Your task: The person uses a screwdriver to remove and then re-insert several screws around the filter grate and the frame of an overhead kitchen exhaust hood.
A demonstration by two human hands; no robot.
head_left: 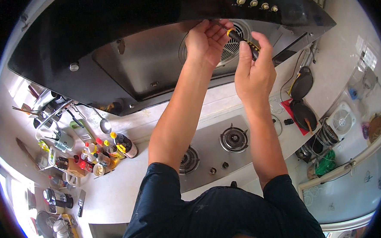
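Clock is picture-wise, 12 at top. Black range hood (171,7) fills 10 to 2, steel underside showing. White bench (117,196) runs beneath it, roughly 8 round to 3. Steel cooktop (242,160) is set into it at 5, just off centre; two gas burners, the nearer-to-9 one partly behind the left forearm. Bottle cluster (104,154) between 8 and 9, mixed colours, caps up. Two black pans (302,86) at 3, the lower one over a red mat. Round slotted grille (232,52) in the hood underside at 1, partly behind both hands.

Right hand (257,74) at 2: thumb and fingers closed round a screwdriver handle. Left hand (204,43) between 12 and 1, up at the hood's lower front edge, fingers curled partway beside the shaft — can't tell if they grip it or anything else.

Screwdriver (247,43), black and yellow, sits at 1, in front of the grille, shaft pointing toward 10 — tip too unclear to call contact. Smallest: four pale knobs (254,3) on the hood face, 1 o'clock.
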